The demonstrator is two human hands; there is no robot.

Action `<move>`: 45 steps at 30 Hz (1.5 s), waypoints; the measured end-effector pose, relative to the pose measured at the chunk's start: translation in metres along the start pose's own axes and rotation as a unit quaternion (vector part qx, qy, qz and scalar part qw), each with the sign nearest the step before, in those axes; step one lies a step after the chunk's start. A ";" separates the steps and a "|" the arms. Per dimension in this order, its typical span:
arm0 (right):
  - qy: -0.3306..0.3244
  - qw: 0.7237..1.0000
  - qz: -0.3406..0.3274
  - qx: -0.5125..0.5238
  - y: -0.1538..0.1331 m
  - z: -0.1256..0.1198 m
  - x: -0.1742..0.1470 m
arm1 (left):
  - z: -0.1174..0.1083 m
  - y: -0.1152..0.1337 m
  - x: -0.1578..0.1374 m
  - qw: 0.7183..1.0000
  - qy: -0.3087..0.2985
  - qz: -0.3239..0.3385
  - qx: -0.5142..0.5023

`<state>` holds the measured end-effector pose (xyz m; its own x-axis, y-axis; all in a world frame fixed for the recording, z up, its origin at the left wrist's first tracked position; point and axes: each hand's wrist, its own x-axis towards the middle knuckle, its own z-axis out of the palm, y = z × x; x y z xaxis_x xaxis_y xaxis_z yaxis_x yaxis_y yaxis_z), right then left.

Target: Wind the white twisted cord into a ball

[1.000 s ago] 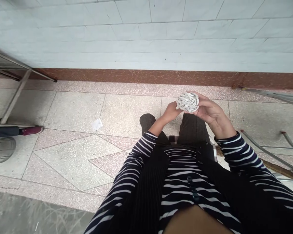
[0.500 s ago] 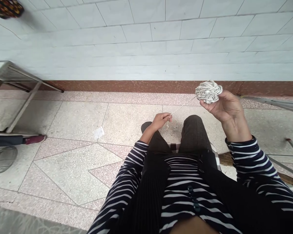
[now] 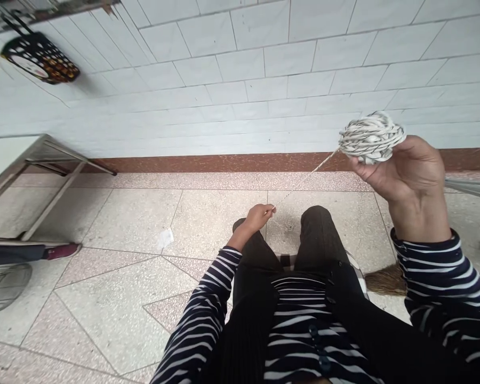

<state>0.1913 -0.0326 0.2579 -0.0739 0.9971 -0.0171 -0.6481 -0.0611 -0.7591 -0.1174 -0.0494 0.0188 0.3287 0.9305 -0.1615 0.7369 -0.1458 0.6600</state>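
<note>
Up at the right, my right hand [image 3: 412, 170] grips a wound ball of white cord [image 3: 371, 137] with dark flecks, thumb beneath it and the other fingers mostly hidden behind. A single strand of cord [image 3: 308, 176] runs taut from the ball down to the left. My left hand [image 3: 260, 216], low over my left knee, pinches that strand between closed fingers. On the floor between my knees lies a small, blurred tangle of cord [image 3: 289, 226].
A metal-legged table [image 3: 44, 146] stands at the left, with another person's shoe [image 3: 64, 251] and a wire basket [image 3: 8, 288] below. White paper [image 3: 165, 238] lies on the floor. A patterned bag [image 3: 42, 57] hangs on the tiled wall. Broom bristles [image 3: 386, 280] show beside my right leg.
My right hand has moved up and right with the ball, farther from my left hand. The strand between them is longer. The camera view has tilted up slightly.
</note>
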 end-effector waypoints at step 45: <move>0.024 0.956 0.058 -0.286 0.084 -0.066 0.005 | 0.039 0.072 0.000 0.977 -0.015 0.008 -0.213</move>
<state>0.1861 -0.0298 0.1513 -0.0771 0.9868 -0.1427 -0.1160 -0.1510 -0.9817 -0.0415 -0.0732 0.0372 0.3604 0.9179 -0.1662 0.4213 -0.0012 0.9069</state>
